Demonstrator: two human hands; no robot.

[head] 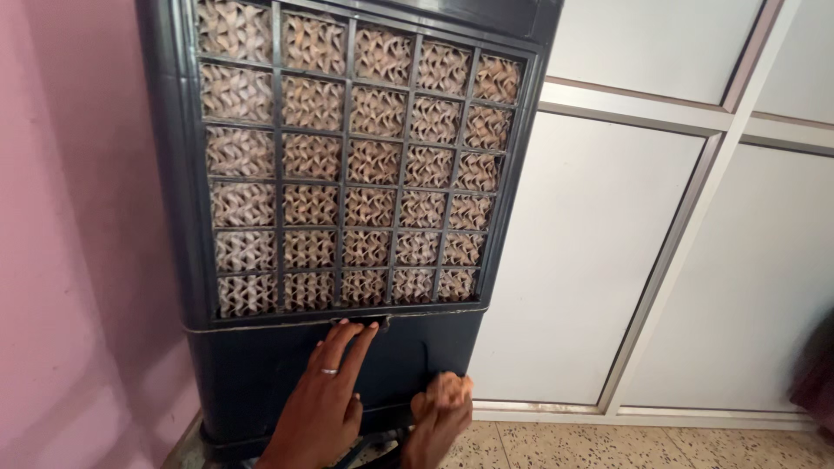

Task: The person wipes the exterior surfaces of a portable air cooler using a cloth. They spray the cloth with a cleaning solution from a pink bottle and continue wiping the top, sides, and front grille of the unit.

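From the head view, my left hand (323,395) lies flat and spread on the dark air cooler (347,365), fingertips (352,328) at the small catch under the grille panel (347,165). My right hand (441,408) is curled against the cooler's lower right corner; whether it grips anything I cannot tell. The grille looks seated, honeycomb pad (373,161) behind it, so I judge its removal barely begun

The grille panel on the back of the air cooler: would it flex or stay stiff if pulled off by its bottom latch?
The grille panel probably stays fairly stiff: its dark plastic lattice is closely cross-braced. The honeycomb pad behind looks papery, so likely light and crushable. The left hand fingers its bottom latch.
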